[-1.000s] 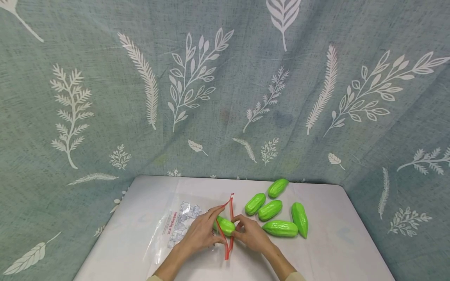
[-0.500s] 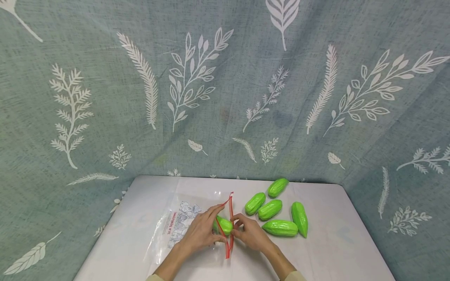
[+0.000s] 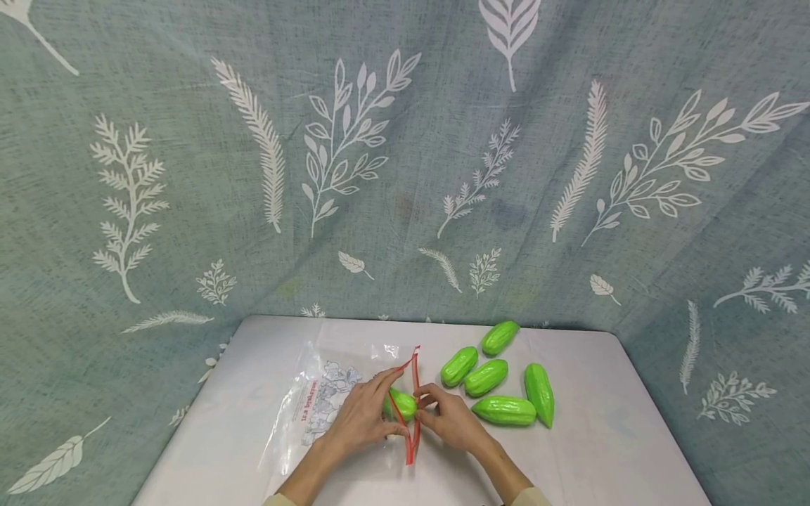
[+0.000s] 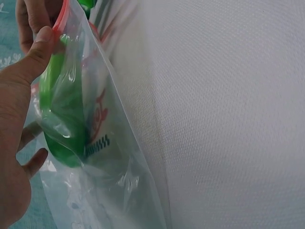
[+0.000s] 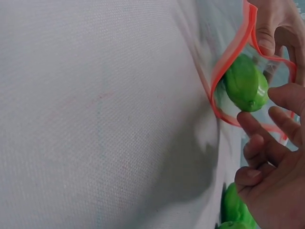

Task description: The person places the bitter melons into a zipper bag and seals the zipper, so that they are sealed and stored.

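Note:
A clear zip bag (image 3: 313, 407) with a red zip edge and printed pattern lies on the table, its mouth facing right. My left hand (image 3: 363, 419) holds the mouth apart, thumb on the red edge (image 4: 60, 19) in the left wrist view. Inside the mouth sits a glossy green cucumber-like vegetable (image 5: 245, 83), also seen through the film in the left wrist view. My right hand (image 3: 451, 420) is at the mouth, its loosely bent fingertips (image 5: 245, 119) close by the vegetable's end; whether they touch it is unclear.
Several more green vegetables (image 3: 504, 411) lie right of my right hand, on the white table (image 3: 607, 436). A leaf-patterned green cloth (image 3: 392, 281) hangs behind the table and at its sides.
The green vegetable has slid a little left, deeper into the bag, and my right fingertips have followed slightly. My left hand stays on the bag's edge.

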